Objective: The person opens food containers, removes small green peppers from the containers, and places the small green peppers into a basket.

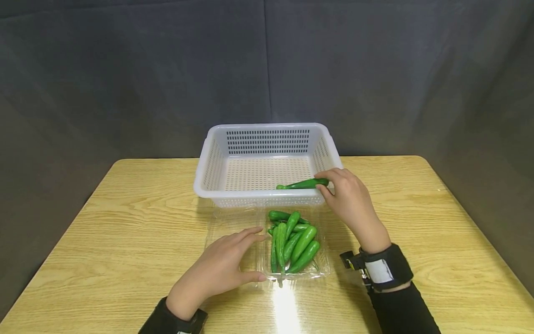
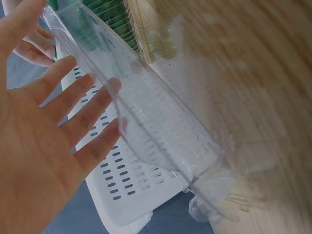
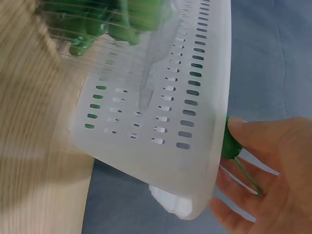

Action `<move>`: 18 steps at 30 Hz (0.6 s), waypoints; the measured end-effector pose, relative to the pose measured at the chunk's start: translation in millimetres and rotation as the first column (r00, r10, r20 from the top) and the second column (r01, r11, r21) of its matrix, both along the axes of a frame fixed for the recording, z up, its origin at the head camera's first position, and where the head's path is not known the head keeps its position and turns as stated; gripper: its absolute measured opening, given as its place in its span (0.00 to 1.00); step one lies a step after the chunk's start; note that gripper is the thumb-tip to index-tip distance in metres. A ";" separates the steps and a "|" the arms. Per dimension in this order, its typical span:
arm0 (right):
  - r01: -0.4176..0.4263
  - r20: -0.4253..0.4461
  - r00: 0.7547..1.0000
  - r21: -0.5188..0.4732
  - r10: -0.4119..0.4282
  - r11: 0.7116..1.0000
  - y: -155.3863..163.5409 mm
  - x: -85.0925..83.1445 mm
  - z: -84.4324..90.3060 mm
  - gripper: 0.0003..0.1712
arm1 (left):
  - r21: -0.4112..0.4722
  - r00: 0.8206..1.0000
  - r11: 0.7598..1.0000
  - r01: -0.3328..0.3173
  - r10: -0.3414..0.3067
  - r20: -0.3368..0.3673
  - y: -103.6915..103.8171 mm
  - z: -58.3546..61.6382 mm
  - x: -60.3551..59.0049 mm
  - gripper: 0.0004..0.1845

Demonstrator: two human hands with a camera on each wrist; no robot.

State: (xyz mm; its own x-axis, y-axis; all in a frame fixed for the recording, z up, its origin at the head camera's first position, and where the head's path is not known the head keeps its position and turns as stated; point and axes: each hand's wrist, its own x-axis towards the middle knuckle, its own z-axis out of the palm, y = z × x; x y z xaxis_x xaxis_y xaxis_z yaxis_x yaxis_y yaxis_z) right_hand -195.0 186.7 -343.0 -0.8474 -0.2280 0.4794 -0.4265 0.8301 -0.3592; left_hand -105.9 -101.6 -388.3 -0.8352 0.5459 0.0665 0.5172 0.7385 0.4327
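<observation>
A: Status on hands?

B: R hand (image 1: pixel 350 197) pinches one green pepper (image 1: pixel 303 184) by its stem end, thumb + fingers curled on it, holding it over the near-right corner of the white basket (image 1: pixel 217 153). Pepper tip points left, inside the rim, low over the basket floor. L hand (image 1: pixel 221 269) lies flat, fingers straight and spread, pressing the near-left part of the clear tray (image 1: pixel 321 271). Not gripping anything.

A: Rest of the peppers?

B: Piled in the tray's right half (image 1: pixel 294 243), just in front of the basket. Tray and basket look to be touching or nearly so.

A: Tips for the step?

B: IMO keep the L hand pressing. Tray is thin, glossy, flexy plastic and would prob skid on the smooth wood-grain table (image 1: pixel 125 222). For the R hand, best to get the pepper flat to the floor before letting go, so it doesn't roll. Peppers are slick, tapered, slightly curved.

A: Basket build?

B: Rigid white plastic, rectangular, rounded corners, slotted walls, perforated floor. Slots look too small for a pepper to slip through. Otherwise empty afaict.
</observation>
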 end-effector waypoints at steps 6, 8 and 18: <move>-0.006 0.006 1.000 0.006 0.006 1.000 1.1 -2.5 -3.7 0.11 | -0.006 1.000 1.000 -0.004 0.004 -0.003 0.1 -0.2 0.3 0.43; -0.013 0.006 1.000 0.003 0.013 1.000 1.5 -3.0 -4.7 0.10 | -0.006 1.000 1.000 -0.003 0.003 -0.005 0.1 -0.1 0.4 0.43; -0.040 0.016 0.999 0.006 0.040 0.999 3.9 -5.3 -7.2 0.10 | -0.004 1.000 1.000 -0.001 0.001 -0.009 0.0 0.2 0.1 0.43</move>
